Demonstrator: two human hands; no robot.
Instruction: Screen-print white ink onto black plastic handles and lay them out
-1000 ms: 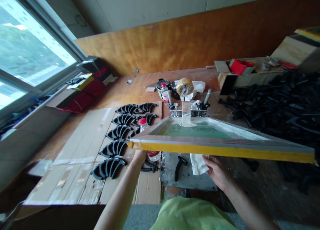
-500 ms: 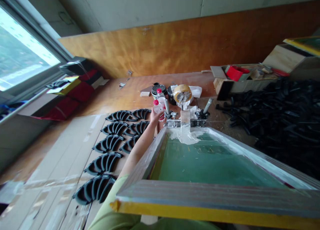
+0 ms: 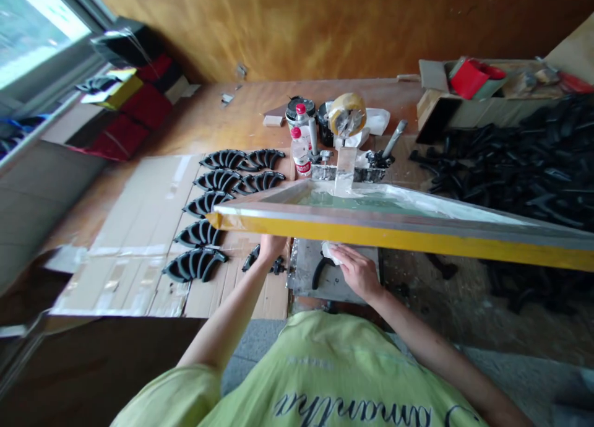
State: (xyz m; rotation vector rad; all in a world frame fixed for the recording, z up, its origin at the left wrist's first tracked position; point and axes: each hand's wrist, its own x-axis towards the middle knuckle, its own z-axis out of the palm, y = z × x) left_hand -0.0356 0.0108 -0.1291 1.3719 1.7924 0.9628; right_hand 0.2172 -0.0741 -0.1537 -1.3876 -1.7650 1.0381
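Note:
My right hand [image 3: 359,272] is closed on a wad of white cloth [image 3: 330,252], pressed near a curved black plastic piece [image 3: 320,271]. That piece lies on a grey plate [image 3: 301,269] below the raised screen-printing frame [image 3: 399,229], which has yellow tape along its near edge. My left hand [image 3: 272,247] reaches up to the frame's underside near its left corner; the frame hides its fingers, so I cannot tell whether it grips anything. A clear bottle with a red cap [image 3: 301,151] stands behind the frame, beside the metal hinge clamp [image 3: 366,174].
Rows of curved black pieces [image 3: 195,266] lie on cardboard [image 3: 139,192] to the left. A large heap of black pieces [image 3: 510,167] fills the right side. A tape roll [image 3: 347,114], black tub [image 3: 299,108] and open box [image 3: 464,114] stand at the back.
My left hand has let go of the bottle and come back to the frame's near edge. My right hand has come into view with the white cloth. The view has tilted downward.

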